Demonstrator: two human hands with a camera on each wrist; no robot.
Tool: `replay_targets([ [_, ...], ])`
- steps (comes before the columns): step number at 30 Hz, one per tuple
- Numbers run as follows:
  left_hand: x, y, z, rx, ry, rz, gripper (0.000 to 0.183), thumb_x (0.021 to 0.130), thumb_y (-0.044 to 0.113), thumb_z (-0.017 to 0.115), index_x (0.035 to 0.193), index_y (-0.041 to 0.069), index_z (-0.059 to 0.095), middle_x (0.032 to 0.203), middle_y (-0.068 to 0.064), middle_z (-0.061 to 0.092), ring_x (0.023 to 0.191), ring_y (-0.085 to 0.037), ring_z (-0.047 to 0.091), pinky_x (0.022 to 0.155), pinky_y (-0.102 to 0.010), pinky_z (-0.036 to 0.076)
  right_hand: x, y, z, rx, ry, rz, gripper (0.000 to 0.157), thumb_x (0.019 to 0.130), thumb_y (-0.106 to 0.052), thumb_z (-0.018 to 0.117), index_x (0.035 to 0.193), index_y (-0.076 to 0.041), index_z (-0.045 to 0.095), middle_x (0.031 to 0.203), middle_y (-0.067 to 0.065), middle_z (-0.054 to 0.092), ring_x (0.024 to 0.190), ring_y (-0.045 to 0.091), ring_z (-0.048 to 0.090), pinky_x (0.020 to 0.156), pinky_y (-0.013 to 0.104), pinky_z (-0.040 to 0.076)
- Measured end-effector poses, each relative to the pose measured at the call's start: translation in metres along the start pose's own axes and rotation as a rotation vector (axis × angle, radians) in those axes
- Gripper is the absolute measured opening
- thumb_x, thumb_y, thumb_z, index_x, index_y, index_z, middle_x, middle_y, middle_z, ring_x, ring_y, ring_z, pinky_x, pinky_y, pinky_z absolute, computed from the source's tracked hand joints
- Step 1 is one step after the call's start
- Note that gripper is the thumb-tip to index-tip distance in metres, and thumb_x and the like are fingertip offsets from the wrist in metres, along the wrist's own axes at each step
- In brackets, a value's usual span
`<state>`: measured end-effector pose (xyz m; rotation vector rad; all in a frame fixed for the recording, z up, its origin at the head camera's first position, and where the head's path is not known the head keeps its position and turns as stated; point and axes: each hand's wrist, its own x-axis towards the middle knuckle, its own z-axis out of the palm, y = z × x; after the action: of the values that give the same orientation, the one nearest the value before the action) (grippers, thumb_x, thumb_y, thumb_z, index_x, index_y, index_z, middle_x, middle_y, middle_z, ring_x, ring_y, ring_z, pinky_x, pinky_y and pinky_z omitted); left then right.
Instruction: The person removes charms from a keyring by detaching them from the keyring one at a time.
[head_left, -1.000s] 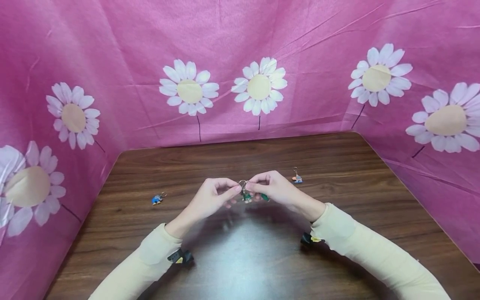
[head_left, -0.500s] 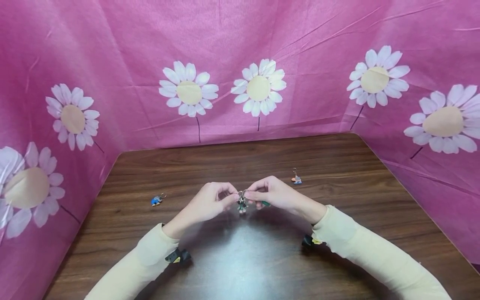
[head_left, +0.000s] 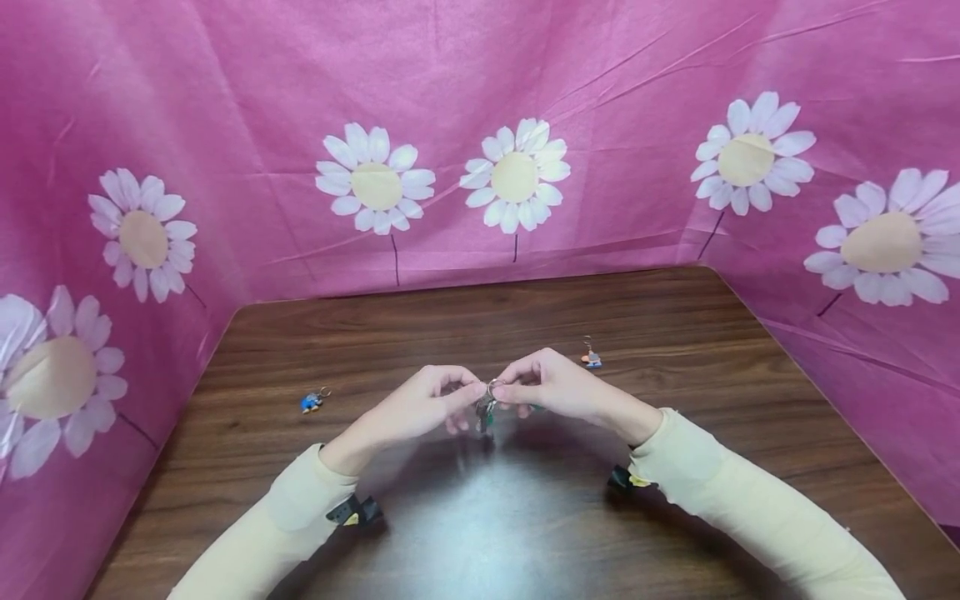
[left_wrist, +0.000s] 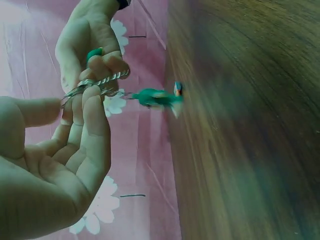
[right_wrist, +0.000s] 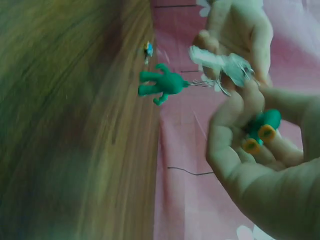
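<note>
Both hands meet over the table's middle around metal rings. My left hand (head_left: 423, 408) pinches a key ring (left_wrist: 70, 95) between thumb and fingertips. Across from it, my right hand (head_left: 558, 387) pinches a keychain ring (head_left: 493, 388) between thumb and index finger. A silver key (right_wrist: 209, 59) dangles between the hands. From a short chain hangs a green figure (right_wrist: 167, 84) with stubby arms and legs. Tucked against the curled fingers of the right hand is another green figure (right_wrist: 267, 120) with orange feet. The fingers partly hide how the rings link.
A blue figure keychain (head_left: 311, 403) lies on the wooden table (head_left: 375, 325) at the left. Farther back on the right lies an orange and blue keychain (head_left: 592, 359). Pink cloth (head_left: 450, 50) with white daisies stands around the table's back and sides.
Both hands have come down slightly and keep their pinch. The dangling pieces have turned and swung between them. The two keychains on the table have stayed put.
</note>
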<state>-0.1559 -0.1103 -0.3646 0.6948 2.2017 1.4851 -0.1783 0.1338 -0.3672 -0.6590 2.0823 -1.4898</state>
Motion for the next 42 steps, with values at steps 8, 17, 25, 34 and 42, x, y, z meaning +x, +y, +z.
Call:
replay_targets([
  [8,-0.002,-0.014,0.009,-0.04,0.23,0.08,0.019,0.097,0.02,0.072,0.104,0.003,0.074,0.085,-0.013,0.074,0.075,-0.041,0.069,0.063,-0.043,0.061,0.003,0.001,0.006,0.158,0.111,0.035,0.025,0.097,-0.02,0.072,0.11,0.002,0.074,0.092,0.011,0.075,0.07,0.015,0.065,0.071,0.035,0.06],
  [17,-0.002,-0.018,0.014,-0.015,0.335,0.147,0.015,0.1,0.018,0.067,0.103,0.004,0.07,0.092,-0.005,0.072,0.082,-0.024,0.071,0.073,-0.026,0.055,0.007,0.002,0.013,0.177,0.09,0.04,0.023,0.096,-0.016,0.071,0.109,0.003,0.073,0.096,0.02,0.074,0.067,0.012,0.063,0.069,0.033,0.059],
  [25,-0.003,-0.02,0.008,0.084,0.305,0.151,0.013,0.1,0.018,0.066,0.099,0.006,0.071,0.084,-0.004,0.073,0.073,-0.025,0.071,0.062,-0.033,0.058,0.006,0.002,0.016,0.202,0.064,0.06,0.023,0.095,-0.014,0.072,0.109,0.004,0.073,0.09,0.011,0.076,0.065,0.011,0.061,0.066,0.027,0.057],
  [34,-0.004,-0.019,0.004,0.22,0.23,0.212,0.008,0.099,0.017,0.067,0.096,0.011,0.071,0.081,0.002,0.072,0.068,-0.01,0.064,0.05,-0.026,0.05,0.006,0.002,0.01,0.212,0.052,0.076,0.025,0.096,-0.015,0.072,0.112,0.004,0.073,0.094,0.017,0.075,0.067,0.011,0.062,0.067,0.028,0.057],
  [42,-0.002,-0.02,0.007,-0.095,0.164,0.134,0.019,0.102,0.015,0.064,0.108,-0.002,0.068,0.094,-0.015,0.073,0.083,-0.032,0.072,0.077,-0.042,0.062,0.005,-0.001,0.01,0.3,0.094,0.067,0.022,0.096,-0.012,0.071,0.112,0.004,0.072,0.092,0.011,0.075,0.067,0.01,0.061,0.069,0.028,0.059],
])
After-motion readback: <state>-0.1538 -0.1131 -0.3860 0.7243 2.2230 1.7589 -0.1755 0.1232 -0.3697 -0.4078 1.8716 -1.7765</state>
